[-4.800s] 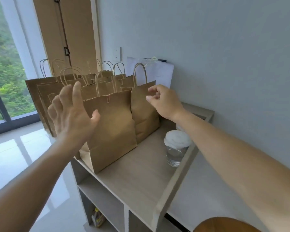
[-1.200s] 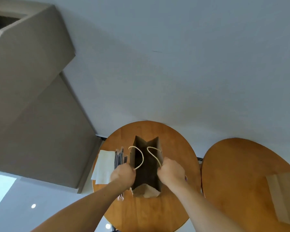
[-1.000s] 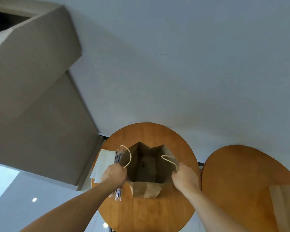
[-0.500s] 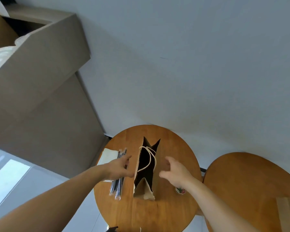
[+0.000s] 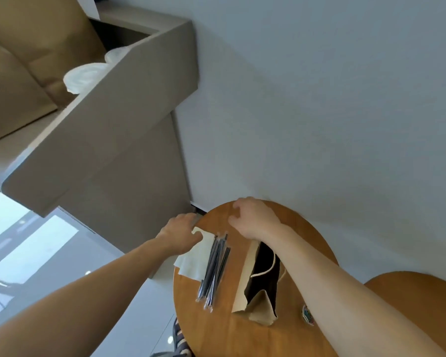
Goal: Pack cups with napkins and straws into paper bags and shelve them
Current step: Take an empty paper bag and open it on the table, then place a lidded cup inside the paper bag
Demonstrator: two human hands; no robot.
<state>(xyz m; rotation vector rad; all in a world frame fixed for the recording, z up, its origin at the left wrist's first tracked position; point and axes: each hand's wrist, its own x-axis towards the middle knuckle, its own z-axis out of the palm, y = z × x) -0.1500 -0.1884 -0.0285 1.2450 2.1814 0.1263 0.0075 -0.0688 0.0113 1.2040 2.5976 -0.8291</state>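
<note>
- Your left hand point(image 5: 180, 231) is at the far corner of the napkins point(image 5: 192, 261). The thumb lies on top of that corner and the fingers curl down past its far edge, so the hand pinches the napkins there.
- Your right hand point(image 5: 255, 219) hovers over the far part of the table point(image 5: 216, 333). Its fingers are bent downward and a little apart, and they hold nothing that shows. You cannot tell whether the fingertips touch the wood.
- The napkins lie flat at the table's left edge, and their near-left corner sticks out past the rim.
- The straws point(image 5: 215, 270), a bundle of dark ones in clear wrappers, lie just right of the napkins. They overlap the napkins' right edge and point away from you.
- The bag point(image 5: 245, 274) stands on the table, right of the straws and apart from them. Its mouth is open in a narrow slit, with a twine handle hanging across the dark inside. Your right forearm passes over its far end.
- A small coloured object point(image 5: 307, 314) lies on the table beside your right forearm. It is too small to identify.
- The shelf point(image 5: 119, 119) stands to the left against the wall. On its top are cups point(image 5: 86, 73) with white lids, beside brown shelved bags point(image 5: 23, 63).
- A second table point(image 5: 420, 287) shows at the right edge.
</note>
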